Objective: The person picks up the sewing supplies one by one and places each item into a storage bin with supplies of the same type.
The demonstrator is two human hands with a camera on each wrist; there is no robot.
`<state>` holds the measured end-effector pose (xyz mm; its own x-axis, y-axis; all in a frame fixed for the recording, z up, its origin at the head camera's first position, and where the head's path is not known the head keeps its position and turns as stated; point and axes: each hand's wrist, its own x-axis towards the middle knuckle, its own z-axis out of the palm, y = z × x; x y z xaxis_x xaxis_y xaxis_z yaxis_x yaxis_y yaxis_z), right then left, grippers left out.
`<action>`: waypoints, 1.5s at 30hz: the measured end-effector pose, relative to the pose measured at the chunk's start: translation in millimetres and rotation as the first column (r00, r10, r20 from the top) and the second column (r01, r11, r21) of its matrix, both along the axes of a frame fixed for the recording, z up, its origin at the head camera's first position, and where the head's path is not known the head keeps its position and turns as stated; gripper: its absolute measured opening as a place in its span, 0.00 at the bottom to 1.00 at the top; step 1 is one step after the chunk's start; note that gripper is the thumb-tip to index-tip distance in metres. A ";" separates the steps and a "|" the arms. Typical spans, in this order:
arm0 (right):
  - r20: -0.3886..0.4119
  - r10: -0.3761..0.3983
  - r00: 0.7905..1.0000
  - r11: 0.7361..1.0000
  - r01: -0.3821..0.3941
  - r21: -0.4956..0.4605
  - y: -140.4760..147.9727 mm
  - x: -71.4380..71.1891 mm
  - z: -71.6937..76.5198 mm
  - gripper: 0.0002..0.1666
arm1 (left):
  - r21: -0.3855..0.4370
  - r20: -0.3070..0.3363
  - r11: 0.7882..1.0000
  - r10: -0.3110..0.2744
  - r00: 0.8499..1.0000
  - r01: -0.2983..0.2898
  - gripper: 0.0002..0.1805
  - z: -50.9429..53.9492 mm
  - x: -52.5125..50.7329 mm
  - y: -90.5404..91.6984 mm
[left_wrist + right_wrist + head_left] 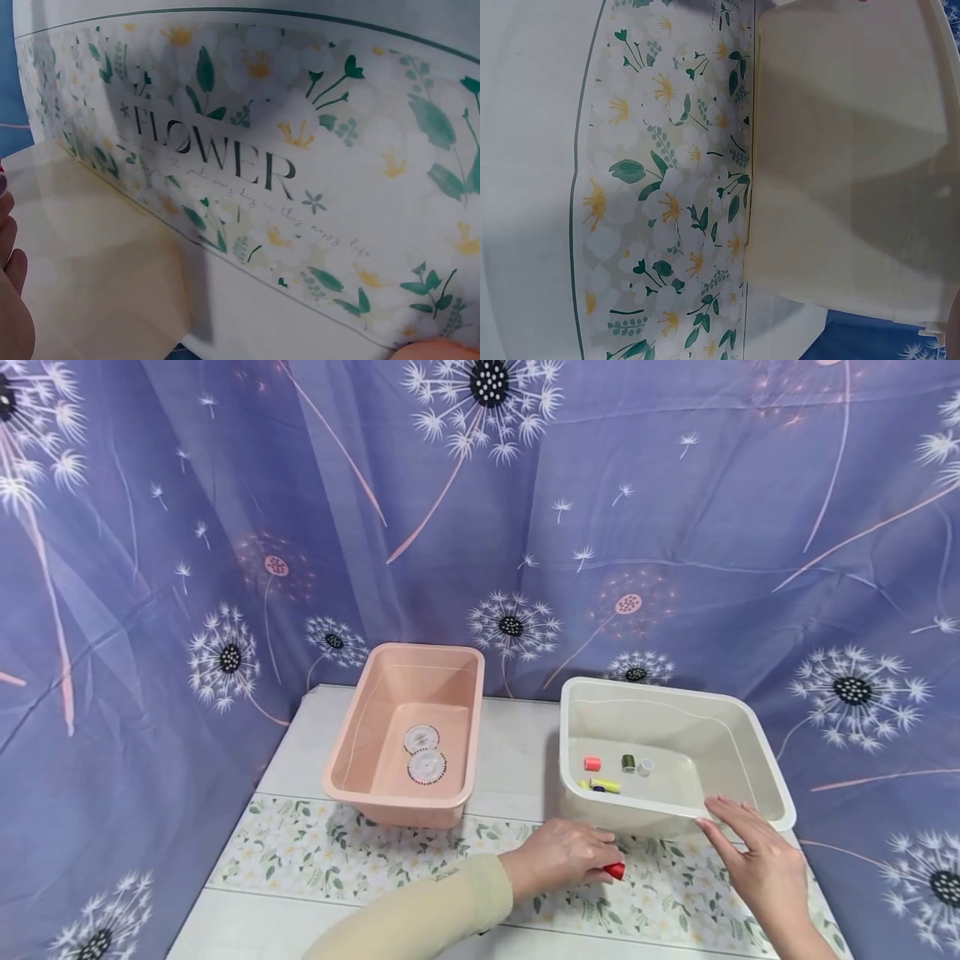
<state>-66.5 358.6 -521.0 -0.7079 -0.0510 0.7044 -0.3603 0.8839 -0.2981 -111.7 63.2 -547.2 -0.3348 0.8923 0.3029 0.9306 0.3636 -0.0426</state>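
Observation:
My left hand grips a red thread spool in front of the white tub, above the flowered strip of the table. Its fingers show at the left edge of the left wrist view. My right hand has its fingers extended at the tub's front right rim; whether they touch it I cannot tell. Inside the tub lie a coral spool, a dark green spool, a white spool, a yellow spool and a dark blue one, partly covered by the front rim.
A pink tub stands to the left. Two round pin wheels with coloured beads at their edges lie overlapping in it. The white table has a flowered band across it. A blue dandelion-print curtain hangs behind and at both sides.

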 end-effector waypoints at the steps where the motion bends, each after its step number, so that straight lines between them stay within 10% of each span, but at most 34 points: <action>1: -0.001 -0.001 1.000 1.000 0.001 -0.001 0.0 0.0 -0.1 0.47 | 0.001 0.002 1.000 -0.004 1.000 0.004 0.14 2.1 0.3 -0.5; 45: -0.010 -0.013 1.000 1.000 0.013 0.008 -0.2 -0.4 -1.2 0.49 | 0.026 -0.112 1.000 -0.005 0.994 0.008 0.17 98.7 -2.8 -13.7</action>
<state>-66.9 358.5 -522.2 -0.7016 -0.0478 0.7109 -0.3516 0.8910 -0.2872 -114.4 49.5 -448.6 -0.2913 0.8856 0.3618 0.9229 0.3597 -0.1374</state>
